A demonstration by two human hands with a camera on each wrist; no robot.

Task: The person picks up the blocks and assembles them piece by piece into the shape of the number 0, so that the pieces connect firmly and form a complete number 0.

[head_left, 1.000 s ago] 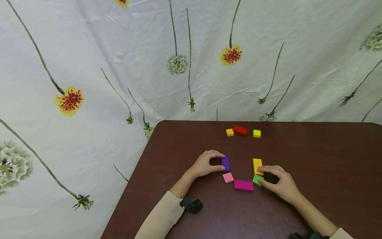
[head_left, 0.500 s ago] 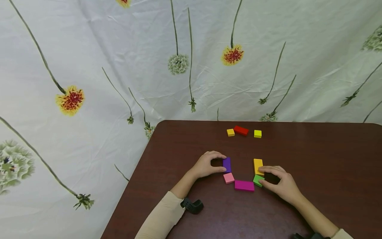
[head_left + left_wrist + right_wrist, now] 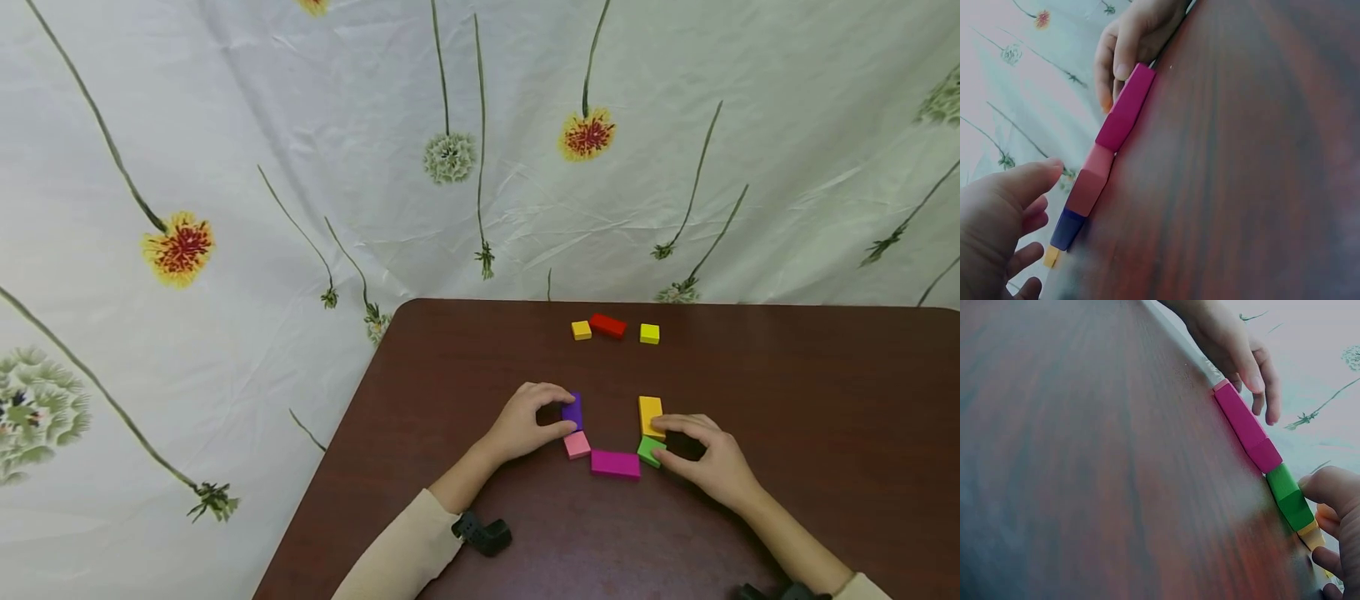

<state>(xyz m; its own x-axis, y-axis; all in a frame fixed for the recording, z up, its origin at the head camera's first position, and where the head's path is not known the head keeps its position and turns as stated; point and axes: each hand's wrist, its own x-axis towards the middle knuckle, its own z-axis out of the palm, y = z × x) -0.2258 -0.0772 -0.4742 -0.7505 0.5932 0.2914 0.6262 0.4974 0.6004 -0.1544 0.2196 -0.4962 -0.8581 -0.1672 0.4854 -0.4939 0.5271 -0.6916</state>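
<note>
On the brown table, the left hand (image 3: 528, 423) curves beside the purple block (image 3: 574, 412), its fingertips overlapping the block in the head view. In the left wrist view, its thumb and fingers (image 3: 1027, 255) are spread, with a gap to the purple block. A pink block (image 3: 577, 445) lies just below the purple one, with a magenta block (image 3: 616, 464) to its lower right. The right hand (image 3: 712, 461) rests beside the green block (image 3: 651, 451), its thumb right at that block's edge. Its index fingertip lies at the lower end of the orange-yellow block (image 3: 650, 417).
Near the table's far edge lie a small orange-yellow block (image 3: 581, 331), a red block (image 3: 607, 326) and a small bright yellow block (image 3: 649, 334). Behind the table (image 3: 825, 400) hangs a flower-printed cloth (image 3: 337, 100). A black wrist camera (image 3: 483, 533) sits on the left wrist.
The left hand has shifted slightly right, its thumb tip now over the purple block's lower end. The right hand and the blocks look the same, apart from a small shift of the view.
</note>
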